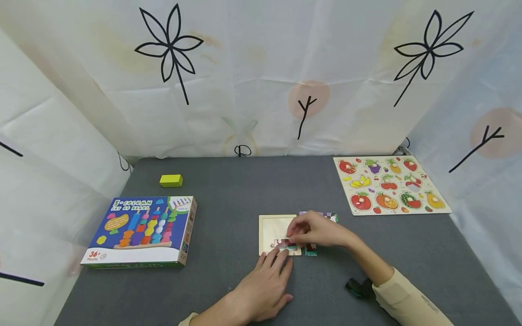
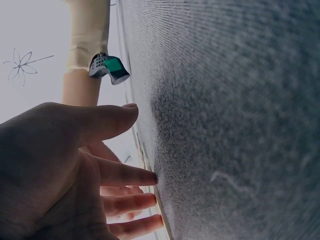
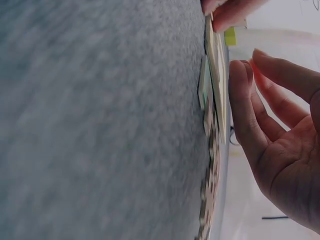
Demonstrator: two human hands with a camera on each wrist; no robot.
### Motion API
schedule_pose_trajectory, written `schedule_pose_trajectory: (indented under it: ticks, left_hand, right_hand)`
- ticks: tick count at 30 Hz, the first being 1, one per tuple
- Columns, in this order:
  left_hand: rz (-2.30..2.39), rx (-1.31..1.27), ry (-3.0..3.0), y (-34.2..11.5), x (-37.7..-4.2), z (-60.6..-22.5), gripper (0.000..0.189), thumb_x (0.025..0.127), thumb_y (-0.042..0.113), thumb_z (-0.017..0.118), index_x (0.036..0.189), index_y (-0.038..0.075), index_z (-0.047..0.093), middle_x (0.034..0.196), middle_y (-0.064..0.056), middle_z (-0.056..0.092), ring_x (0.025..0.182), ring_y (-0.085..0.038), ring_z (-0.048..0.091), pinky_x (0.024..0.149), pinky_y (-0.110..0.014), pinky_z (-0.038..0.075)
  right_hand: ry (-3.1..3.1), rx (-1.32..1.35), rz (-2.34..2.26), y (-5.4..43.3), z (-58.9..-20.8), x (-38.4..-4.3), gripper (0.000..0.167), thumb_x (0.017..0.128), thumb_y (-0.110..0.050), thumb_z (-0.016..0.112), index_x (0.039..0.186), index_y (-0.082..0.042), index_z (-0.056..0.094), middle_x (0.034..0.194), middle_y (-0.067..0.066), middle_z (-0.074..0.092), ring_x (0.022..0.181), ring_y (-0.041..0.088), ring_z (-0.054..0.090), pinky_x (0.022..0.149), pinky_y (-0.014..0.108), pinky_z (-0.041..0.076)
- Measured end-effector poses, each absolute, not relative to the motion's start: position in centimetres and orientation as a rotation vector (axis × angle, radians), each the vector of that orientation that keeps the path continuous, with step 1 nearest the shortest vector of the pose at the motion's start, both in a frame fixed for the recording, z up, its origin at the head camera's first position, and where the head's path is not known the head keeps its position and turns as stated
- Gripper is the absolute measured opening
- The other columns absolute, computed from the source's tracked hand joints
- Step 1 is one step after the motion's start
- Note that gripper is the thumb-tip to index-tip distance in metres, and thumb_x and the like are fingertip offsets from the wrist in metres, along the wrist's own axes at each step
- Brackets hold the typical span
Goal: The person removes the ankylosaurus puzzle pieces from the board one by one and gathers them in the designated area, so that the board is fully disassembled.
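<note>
A shallow wooden puzzle tray [image 1: 269, 226] lies on the table, with joined jigsaw pieces [image 1: 281, 244] along its near edge. My left hand [image 1: 263, 287] has its fingers extended, fingertips touching the tray's near edge; the left wrist view shows the thumb [image 2: 112, 121] standing apart from them. Over the tray's right side is my right hand [image 1: 316, 230], fingers bent and thumb close to the fingertips. In the right wrist view no piece shows between its fingers [image 3: 245, 115]. Loose jigsaw pieces [image 1: 311, 250] lie right of the tray, partly hidden under this hand.
A boxed bead set [image 1: 138, 231] lies at the left, with a yellow-green block [image 1: 171, 181] behind it. At the back right is a fruit puzzle board [image 1: 391, 185]. A dark strap-like device [image 1: 359, 288] is at my right forearm. Printed cloth [image 1: 253, 90] surrounds the grey table [image 1: 228, 190].
</note>
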State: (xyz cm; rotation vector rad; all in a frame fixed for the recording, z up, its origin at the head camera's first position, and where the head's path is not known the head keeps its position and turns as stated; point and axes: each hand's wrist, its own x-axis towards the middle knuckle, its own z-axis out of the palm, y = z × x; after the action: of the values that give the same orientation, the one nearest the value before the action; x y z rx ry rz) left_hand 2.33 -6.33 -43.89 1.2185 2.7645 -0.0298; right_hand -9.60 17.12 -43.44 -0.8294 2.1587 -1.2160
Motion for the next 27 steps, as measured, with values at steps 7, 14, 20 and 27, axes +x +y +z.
schedule_pose_trajectory:
  ticks: [7,14,20,27]
  left_hand:
    - [-0.045,1.236,2.765,-6.4,2.3,-44.0,0.072,0.105,0.059,0.063,0.157,0.011,0.055,0.166,-0.008,0.045,0.154,-0.031,0.044,0.117,-0.052,0.053]
    - [-0.081,1.204,2.772,-6.3,2.6,-43.9,0.074,0.105,0.06,0.062,0.159,0.011,0.052,0.168,-0.007,0.043,0.153,-0.025,0.044,0.119,-0.053,0.052]
    - [-0.087,1.178,2.748,-6.2,2.7,-44.0,0.076,0.106,0.062,0.059,0.162,0.011,0.049,0.172,-0.007,0.039,0.153,-0.021,0.041,0.12,-0.054,0.05]
    - [-0.104,1.156,2.714,-6.0,2.7,-44.1,0.08,0.106,0.064,0.057,0.165,0.012,0.044,0.177,-0.005,0.034,0.156,-0.021,0.038,0.121,-0.055,0.049]
  right_hand:
    - [2.15,-0.915,-1.166,15.4,-43.6,-10.2,0.011,0.102,-0.011,0.075,0.107,-0.002,0.079,0.09,0.013,0.08,0.075,0.007,0.07,0.07,0.022,0.06]
    - [2.153,-0.958,-1.109,14.1,-43.6,-10.8,0.011,0.102,-0.011,0.075,0.107,-0.002,0.08,0.093,0.01,0.082,0.079,0.004,0.07,0.076,0.021,0.06]
    - [2.131,-0.918,-1.074,13.3,-43.5,-11.1,0.011,0.101,-0.007,0.074,0.105,0.001,0.081,0.091,0.013,0.082,0.072,0.011,0.071,0.067,0.019,0.058]
    - [2.143,-0.865,-1.035,12.9,-43.6,-11.2,0.009,0.1,-0.006,0.075,0.101,0.0,0.081,0.084,0.011,0.08,0.066,0.009,0.068,0.062,0.018,0.056]
